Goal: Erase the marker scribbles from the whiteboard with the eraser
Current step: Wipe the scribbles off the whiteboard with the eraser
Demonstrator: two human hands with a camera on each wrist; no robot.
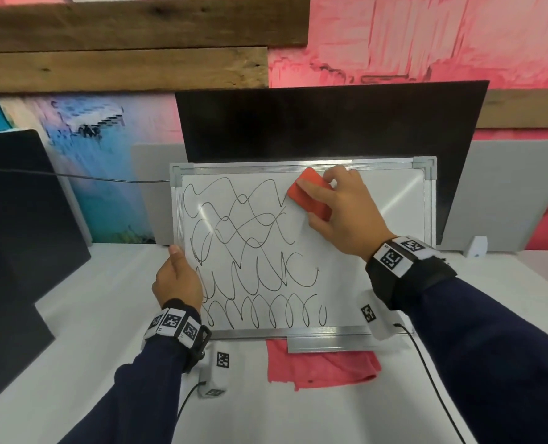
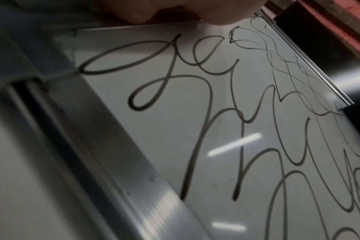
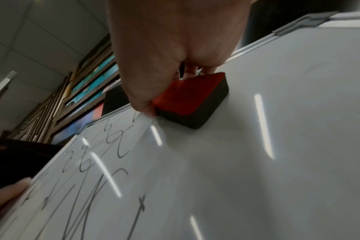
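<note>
Fingers (image 1: 314, 187) of your right hand (image 1: 346, 216) are curling over the red back of the eraser (image 1: 307, 197), thumb on the near long side, pinching it across its width. You are pressing its dark felt face flat against the whiteboard (image 1: 362, 267), near the top edge, just right of the scribbles (image 1: 253, 248). Judge the eraser as light, with a stiff shell and a soft pad; a grip on the two long sides should be keeping it flat under pressure. The board surface is glossy, so the pad is likely sliding with little resistance. The board itself is leaning back from the tabletop (image 1: 90, 331) against a dark panel (image 1: 330, 123), and looks thin and liable to shift. Your left hand (image 1: 178, 280) is gripping its left frame edge, fingers wrapping behind and thumb on the front. Your right wrist is reaching up and forward over the clean right part.
</note>
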